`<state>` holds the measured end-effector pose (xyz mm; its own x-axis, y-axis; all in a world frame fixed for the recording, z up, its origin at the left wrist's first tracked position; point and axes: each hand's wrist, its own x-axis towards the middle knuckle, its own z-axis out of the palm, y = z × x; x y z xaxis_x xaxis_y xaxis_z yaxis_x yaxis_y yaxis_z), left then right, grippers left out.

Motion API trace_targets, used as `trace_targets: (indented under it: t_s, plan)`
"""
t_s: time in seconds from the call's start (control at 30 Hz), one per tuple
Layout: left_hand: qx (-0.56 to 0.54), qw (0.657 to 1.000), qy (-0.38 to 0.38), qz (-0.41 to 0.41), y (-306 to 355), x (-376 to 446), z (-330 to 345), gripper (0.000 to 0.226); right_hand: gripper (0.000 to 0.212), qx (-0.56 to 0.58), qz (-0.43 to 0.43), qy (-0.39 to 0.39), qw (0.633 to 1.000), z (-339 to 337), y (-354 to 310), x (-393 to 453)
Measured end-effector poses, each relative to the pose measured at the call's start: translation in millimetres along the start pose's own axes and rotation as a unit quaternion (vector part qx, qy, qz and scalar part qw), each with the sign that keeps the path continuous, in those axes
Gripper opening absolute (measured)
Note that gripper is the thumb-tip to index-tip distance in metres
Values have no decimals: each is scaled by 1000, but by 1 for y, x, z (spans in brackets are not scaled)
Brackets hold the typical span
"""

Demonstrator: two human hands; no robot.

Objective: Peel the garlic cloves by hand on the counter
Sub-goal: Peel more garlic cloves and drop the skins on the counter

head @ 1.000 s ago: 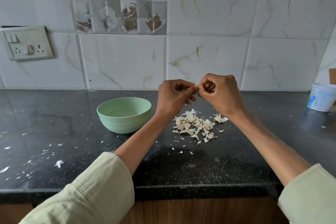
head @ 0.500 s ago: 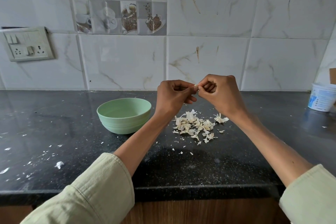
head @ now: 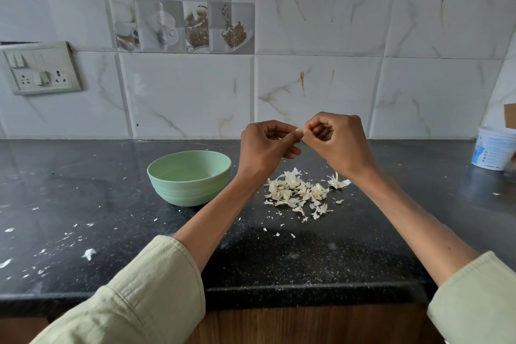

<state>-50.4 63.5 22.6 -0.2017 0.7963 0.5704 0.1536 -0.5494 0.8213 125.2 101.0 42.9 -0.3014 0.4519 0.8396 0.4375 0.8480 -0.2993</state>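
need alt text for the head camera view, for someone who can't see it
Two hands, left hand and right hand, pinch a small garlic clove between their fingertips above a black counter. A pile of papery garlic skins lies below them, with a green bowl to its left.

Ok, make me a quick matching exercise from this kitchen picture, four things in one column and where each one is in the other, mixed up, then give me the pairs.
Things:
1. green bowl
2. garlic clove
3. pile of peels
4. white tub

Places:
A. far right of the counter
B. pinched between the left hand and right hand
C. on the counter left of the left forearm
D. on the counter below the hands

Pairs: 1-C, 2-B, 3-D, 4-A
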Motion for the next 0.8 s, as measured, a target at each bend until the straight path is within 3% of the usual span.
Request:
trace_targets:
  t_s: [0.8]
  plan:
    - [-20,1000,-5,-2,3,-2,3,16,7,-11,-3,6,1000,2,6,3]
